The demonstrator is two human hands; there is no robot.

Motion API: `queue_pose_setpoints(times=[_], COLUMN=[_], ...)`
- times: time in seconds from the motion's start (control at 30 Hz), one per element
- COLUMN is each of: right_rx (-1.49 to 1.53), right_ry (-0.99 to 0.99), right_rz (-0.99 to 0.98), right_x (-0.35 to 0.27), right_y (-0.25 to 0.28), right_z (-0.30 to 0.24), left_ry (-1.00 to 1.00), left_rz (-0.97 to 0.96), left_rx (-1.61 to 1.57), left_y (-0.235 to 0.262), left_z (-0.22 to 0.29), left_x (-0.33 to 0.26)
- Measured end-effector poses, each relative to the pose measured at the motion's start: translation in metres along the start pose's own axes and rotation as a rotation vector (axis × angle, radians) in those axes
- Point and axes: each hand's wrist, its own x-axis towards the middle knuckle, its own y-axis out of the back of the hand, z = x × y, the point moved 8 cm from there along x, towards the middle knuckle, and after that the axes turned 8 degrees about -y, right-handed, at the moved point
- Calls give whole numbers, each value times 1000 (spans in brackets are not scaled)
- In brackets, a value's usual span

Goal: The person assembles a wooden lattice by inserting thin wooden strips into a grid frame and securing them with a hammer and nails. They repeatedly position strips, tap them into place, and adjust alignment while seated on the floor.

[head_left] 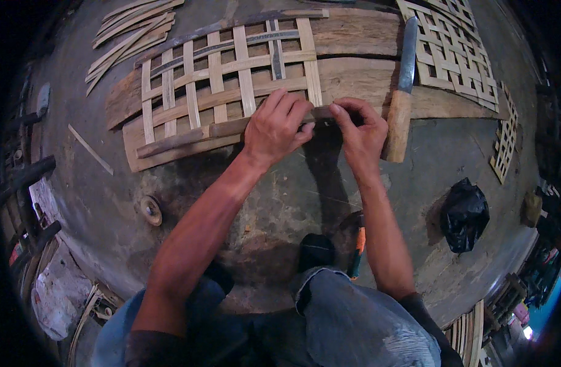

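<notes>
A woven lattice panel of pale bamboo strips (242, 64) lies on wooden boards in front of me, with two dark strips woven through it. Along its near edge runs a brownish bamboo slat (188, 136). My left hand (274, 127) is closed over this slat near the panel's right corner, fingers curled down. My right hand (361, 128) pinches the slat's right end between thumb and fingers. To the right of that hand a large knife (406, 67) with a wooden handle rests across the boards, blade pointing away.
Loose bamboo strips (133, 33) lie at the far left, finished lattice panels (455, 52) at the far right. The wooden boards (360, 73) sit on a concrete floor. A black plastic bag (465, 215) is at right, a round disc (150, 210) at left, and an orange-handled tool (359, 244) by my knees.
</notes>
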Motion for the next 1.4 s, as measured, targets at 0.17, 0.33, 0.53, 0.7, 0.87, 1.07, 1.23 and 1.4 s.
queue_pose_setpoints(times=[0.17,0.33,0.53,0.7,0.87,1.07,1.23,1.4], right_rx=[-149,-255,-307,-361,-368,-408,-484,-511], right_ry=[56,135,136,174,227,223,365,491], right_rz=[-88,-96,-129,-110,-107,-119,-76,-40], right_x=[3,4,3,2,3,1,-2,-7], right_y=[-7,-9,-11,-11,-13,-16,-17,-19], right_z=[0,-3,-9,-12,-14,-19,-21,-26], left_ry=[8,34,23,23,33,34,32,72], left_rz=[-11,-11,-2,-5,-5,-3,1,-8], left_rx=[-1,-51,-40,-53,-61,-69,-67,-71], left_y=[2,0,0,-1,-1,-1,-2,-2], left_z=[0,-3,-4,-4,-5,-5,-5,-6], left_x=[1,-2,-3,-2,-2,-3,-2,-2])
